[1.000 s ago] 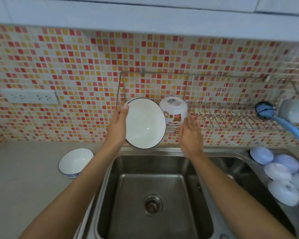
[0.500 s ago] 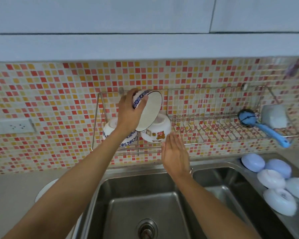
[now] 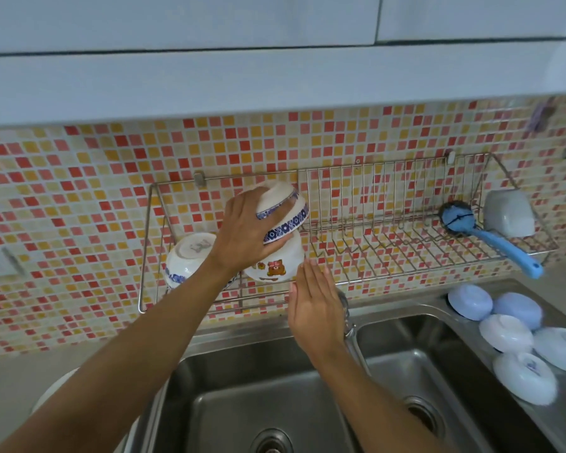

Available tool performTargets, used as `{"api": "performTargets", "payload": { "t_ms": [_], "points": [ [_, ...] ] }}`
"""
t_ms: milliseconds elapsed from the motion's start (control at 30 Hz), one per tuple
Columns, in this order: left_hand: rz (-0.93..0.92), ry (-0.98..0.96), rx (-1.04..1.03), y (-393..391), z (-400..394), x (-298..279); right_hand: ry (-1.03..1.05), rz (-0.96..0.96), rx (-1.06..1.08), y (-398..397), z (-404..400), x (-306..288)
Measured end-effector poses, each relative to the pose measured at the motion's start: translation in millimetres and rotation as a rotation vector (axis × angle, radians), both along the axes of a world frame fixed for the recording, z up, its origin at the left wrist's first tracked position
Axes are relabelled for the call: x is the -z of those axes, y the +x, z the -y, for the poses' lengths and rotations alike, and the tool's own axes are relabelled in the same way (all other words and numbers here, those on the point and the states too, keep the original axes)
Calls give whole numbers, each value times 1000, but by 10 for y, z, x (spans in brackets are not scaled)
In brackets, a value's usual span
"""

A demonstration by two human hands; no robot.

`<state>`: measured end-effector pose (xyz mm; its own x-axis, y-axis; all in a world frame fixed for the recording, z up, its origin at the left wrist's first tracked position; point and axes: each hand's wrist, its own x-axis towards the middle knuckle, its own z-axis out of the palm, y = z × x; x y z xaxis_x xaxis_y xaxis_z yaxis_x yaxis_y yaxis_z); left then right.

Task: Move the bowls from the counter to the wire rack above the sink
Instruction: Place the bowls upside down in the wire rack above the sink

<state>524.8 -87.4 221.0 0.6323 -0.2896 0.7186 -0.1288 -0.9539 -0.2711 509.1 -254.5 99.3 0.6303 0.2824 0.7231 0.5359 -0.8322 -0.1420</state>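
My left hand (image 3: 242, 237) grips a white bowl with a blue floral rim (image 3: 285, 214), turned upside down and resting on top of a white bear-print bowl (image 3: 275, 261) in the wire rack (image 3: 389, 253). Another blue-patterned bowl (image 3: 188, 256) lies upside down at the rack's left end. My right hand (image 3: 314, 308) hovers open just below and right of the bear bowl, fingertips close to it. The edge of a white bowl (image 3: 51, 392) on the counter shows at lower left, mostly hidden by my left arm.
A blue dish brush (image 3: 490, 237) and a grey cup (image 3: 508, 212) sit at the rack's right end. Several upturned pale blue and white bowls (image 3: 507, 333) lie on the drainboard right of the double steel sink (image 3: 275, 387). The faucet (image 3: 348, 325) stands behind my right hand.
My left hand has lifted the blue-rimmed bowl from in front of the rack, turned it face down and lowered it onto the bear bowl. My right hand stayed open below.
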Motion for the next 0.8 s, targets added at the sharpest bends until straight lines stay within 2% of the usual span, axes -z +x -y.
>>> {"api": "performTargets", "payload": {
  "t_ms": [200,800],
  "points": [
    [-24,144,37,51,-69,233,27,37,-7,6,-11,25],
    [-391,177,22,61,-89,475,98,30,-41,13,-43,79]
  ]
}}
